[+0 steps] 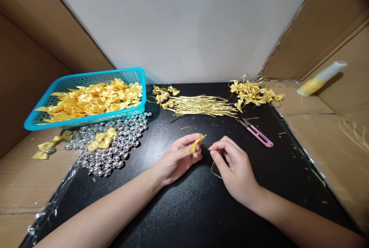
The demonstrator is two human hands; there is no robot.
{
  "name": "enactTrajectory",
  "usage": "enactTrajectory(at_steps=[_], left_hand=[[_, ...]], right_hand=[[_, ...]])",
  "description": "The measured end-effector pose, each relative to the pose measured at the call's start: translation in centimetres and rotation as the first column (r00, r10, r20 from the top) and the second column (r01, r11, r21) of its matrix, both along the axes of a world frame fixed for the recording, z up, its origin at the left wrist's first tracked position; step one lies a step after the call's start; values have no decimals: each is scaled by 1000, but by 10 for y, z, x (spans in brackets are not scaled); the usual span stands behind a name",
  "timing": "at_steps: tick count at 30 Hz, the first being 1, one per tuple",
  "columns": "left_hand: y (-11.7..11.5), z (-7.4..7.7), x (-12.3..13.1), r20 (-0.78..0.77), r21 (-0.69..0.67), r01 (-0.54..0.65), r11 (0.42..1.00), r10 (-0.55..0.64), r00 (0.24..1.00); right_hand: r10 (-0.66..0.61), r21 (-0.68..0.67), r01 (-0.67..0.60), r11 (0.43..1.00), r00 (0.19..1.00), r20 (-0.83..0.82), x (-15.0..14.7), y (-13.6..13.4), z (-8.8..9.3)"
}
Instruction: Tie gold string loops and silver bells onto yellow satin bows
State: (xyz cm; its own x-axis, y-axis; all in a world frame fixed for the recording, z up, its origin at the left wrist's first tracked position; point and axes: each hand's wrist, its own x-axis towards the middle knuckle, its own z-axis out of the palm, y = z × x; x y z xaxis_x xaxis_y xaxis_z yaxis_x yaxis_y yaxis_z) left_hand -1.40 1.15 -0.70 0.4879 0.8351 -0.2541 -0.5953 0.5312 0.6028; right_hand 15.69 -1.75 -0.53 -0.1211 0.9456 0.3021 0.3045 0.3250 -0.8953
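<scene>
My left hand (pixel 177 159) pinches a small yellow ribbon bow (pixel 196 143) just above the black table top (pixel 184 202). My right hand (pixel 233 163) is closed in a pinch on a thin gold cord (pixel 212 168), whose end meets the bow and whose loop hangs below my fingers. The two hands are almost touching near the middle of the table.
A blue basket (pixel 86 119) of yellow bows stands at the left, beside a heap of silver beads (pixel 115 144). Cut gold cords (pixel 201 105) lie behind, flanked by finished bows (pixel 253 92). Pink snips (pixel 258 132) lie at the right. Cardboard walls surround the table.
</scene>
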Motion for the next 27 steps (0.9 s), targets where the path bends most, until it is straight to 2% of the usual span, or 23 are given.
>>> enactTrajectory(at_steps=[3,9,27], left_hand=[[-1,1,0,79,-67,59,996,-54,995],[-2,-1,0,48,-105,115,988,-111,993],[-2,-2,1,49,-131,137,982,-131,990]], right_hand=[[11,5,-11,1000,1000,-8,-1,-3,2],[50,-30,-50,998,999,19,-3,-7,4],[106,-43,-106,993,994,8,-6,-5,4]])
